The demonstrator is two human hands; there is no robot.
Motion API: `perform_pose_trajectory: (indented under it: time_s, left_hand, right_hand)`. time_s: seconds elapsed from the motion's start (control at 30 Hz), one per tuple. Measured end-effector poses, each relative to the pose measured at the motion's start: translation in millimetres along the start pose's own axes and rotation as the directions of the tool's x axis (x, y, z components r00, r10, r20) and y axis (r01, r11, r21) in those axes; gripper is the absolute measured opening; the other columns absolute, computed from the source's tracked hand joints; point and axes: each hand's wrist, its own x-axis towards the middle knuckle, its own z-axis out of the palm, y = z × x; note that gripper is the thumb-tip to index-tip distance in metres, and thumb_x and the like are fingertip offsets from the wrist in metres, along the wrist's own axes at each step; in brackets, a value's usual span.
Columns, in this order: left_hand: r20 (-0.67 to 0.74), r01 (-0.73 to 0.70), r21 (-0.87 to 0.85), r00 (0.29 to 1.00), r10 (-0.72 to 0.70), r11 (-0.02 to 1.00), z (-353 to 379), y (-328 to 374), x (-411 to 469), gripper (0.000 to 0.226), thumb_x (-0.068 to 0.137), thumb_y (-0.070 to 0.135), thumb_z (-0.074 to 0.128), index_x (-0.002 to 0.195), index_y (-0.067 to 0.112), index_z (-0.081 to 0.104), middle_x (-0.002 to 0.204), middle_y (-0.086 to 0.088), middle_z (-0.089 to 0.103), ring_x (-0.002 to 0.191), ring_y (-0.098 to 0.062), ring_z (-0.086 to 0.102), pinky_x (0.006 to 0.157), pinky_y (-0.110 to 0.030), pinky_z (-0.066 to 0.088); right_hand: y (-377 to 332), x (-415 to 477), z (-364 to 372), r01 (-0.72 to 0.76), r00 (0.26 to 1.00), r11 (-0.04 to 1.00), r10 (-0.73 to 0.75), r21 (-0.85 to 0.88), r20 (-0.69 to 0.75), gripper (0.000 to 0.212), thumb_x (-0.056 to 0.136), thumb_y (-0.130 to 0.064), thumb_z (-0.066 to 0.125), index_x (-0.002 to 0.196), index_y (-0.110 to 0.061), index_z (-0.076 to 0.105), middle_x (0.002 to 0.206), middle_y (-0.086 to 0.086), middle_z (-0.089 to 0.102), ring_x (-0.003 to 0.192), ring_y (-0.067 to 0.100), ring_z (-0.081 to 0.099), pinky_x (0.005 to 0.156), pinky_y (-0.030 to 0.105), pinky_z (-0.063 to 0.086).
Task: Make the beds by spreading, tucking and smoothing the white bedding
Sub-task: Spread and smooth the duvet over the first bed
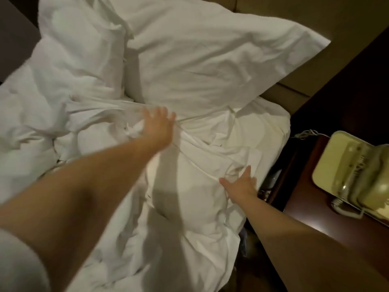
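A crumpled white duvet point(189, 218) covers the bed from the middle down to the near edge. Two white pillows lean at the head: one at the upper left point(84, 45), one at the upper right point(210, 60). My left hand point(156, 128) lies flat with spread fingers on the bunched top hem of the duvet, just below the pillows. My right hand point(242, 185) presses with straight fingers on the duvet near the bed's right edge. The white sheet point(267, 123) shows at the right corner.
A dark wooden nightstand point(311, 216) stands right of the bed with a pale yellow-green telephone point(353, 173) on it. A tan padded headboard point(294, 95) runs behind the pillows. A narrow dark gap separates bed and nightstand.
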Motion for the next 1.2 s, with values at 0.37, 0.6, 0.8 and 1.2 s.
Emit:
perform_pose_trajectory:
  time_s: [0.37, 0.6, 0.8, 1.2]
  left_hand:
    - [-0.071, -0.175, -0.274, 0.984, 0.161, 0.946, 37, 90, -68, 0.062, 0.098, 0.051, 0.017, 0.151, 0.029, -0.008, 0.159, -0.004, -0.011, 0.147, -0.023, -0.006, 0.112, -0.061, 0.005]
    - [-0.018, -0.146, -0.327, 0.989, 0.148, 0.934, 48, 96, -87, 0.061, 0.098, 0.051, 0.015, 0.15, 0.031, -0.01, 0.159, -0.002, -0.016, 0.146, -0.022, -0.012, 0.112, -0.062, 0.003]
    - [0.036, -0.073, -0.308, 0.995, 0.088, 0.948, 49, 87, -126, 0.062, 0.099, 0.051, 0.016, 0.15, 0.028, -0.011, 0.159, -0.004, -0.015, 0.146, -0.023, -0.009, 0.111, -0.063, 0.005]
    - [0.047, 0.073, -0.361, 0.997, -0.06, 0.93, 125, 99, -355, 0.064, 0.099, 0.051, 0.023, 0.151, 0.029, -0.009, 0.159, -0.006, -0.01, 0.147, -0.023, -0.004, 0.112, -0.06, 0.001]
  right_hand:
    - [12, 1, -6, 0.044, 0.932, 0.729, 0.217, 0.683, -0.291, 0.044, 0.098, -0.015, 0.049, 0.14, -0.01, 0.037, 0.136, 0.017, 0.048, 0.114, 0.03, 0.049, 0.096, 0.032, 0.038]
    - [30, -1, -18, -0.008, 0.97, 0.894, 0.115, 0.447, -0.213, 0.07, 0.097, -0.032, 0.051, 0.153, -0.024, 0.01, 0.154, 0.014, 0.022, 0.132, 0.038, 0.037, 0.104, 0.042, 0.036]
    - [51, -50, 28, -0.08, 0.963, 0.966, 0.139, 0.248, -0.23, 0.071, 0.096, -0.056, 0.034, 0.152, -0.034, -0.003, 0.158, 0.008, 0.01, 0.135, 0.038, 0.03, 0.106, 0.051, 0.029]
    - [154, -171, 139, 0.245, 0.953, 0.891, -0.295, -0.381, -0.076, 0.064, 0.1, -0.05, 0.026, 0.151, -0.033, -0.008, 0.161, -0.002, -0.004, 0.143, 0.026, 0.015, 0.113, 0.048, 0.02]
